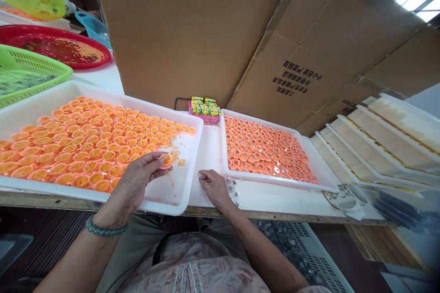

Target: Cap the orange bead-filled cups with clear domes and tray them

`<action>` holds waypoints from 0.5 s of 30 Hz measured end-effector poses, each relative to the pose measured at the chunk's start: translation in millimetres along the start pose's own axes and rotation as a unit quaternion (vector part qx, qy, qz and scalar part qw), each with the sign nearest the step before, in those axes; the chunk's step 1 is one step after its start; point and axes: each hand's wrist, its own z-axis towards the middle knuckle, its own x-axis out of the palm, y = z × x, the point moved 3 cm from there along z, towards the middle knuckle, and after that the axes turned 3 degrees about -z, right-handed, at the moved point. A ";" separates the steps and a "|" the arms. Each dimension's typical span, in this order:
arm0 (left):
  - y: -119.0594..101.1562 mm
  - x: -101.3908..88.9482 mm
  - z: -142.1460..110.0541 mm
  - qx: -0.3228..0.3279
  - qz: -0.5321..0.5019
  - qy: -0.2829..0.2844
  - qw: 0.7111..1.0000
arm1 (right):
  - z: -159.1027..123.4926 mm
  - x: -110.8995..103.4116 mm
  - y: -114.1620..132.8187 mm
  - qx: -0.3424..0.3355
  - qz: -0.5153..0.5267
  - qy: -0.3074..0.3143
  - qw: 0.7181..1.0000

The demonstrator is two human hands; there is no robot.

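Left grip [132, 183]: I pinch an orange cup [166, 160] edgewise, likely keeping its opening clear.
Right grip [216, 190]: Bunched at cup's four o'clock; contents, I can't tell.

The little cups [79, 155] at the left are orange, with yellow bits inside. Their tray [185, 183] is white. The round tray [101, 56] at the upper left is red, and the basket [34, 62] under it is bright green with rows of slots. The bracelet [106, 227] at the lower left is blue-green. The big cardboard [192, 23] up top is brown with black writing.
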 end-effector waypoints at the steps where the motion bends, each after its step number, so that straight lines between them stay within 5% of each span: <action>1: 0.3 -0.2 0.1 -0.001 0.000 -0.001 1.000 | -1.3 -2.5 1.8 0.007 0.001 -0.006 1.000; 6: 2.2 -1.1 1.0 -0.009 0.002 0.009 1.000 | -3.1 -22.6 23.0 0.058 0.145 -0.029 0.987; 10: 2.0 -0.8 -0.3 -0.013 0.006 0.003 1.000 | 3.2 -31.5 56.8 0.057 0.300 0.025 0.952; 15: -1.1 2.8 -3.7 -0.003 -0.005 0.006 1.000 | 13.3 -28.3 88.8 0.068 0.376 0.068 0.922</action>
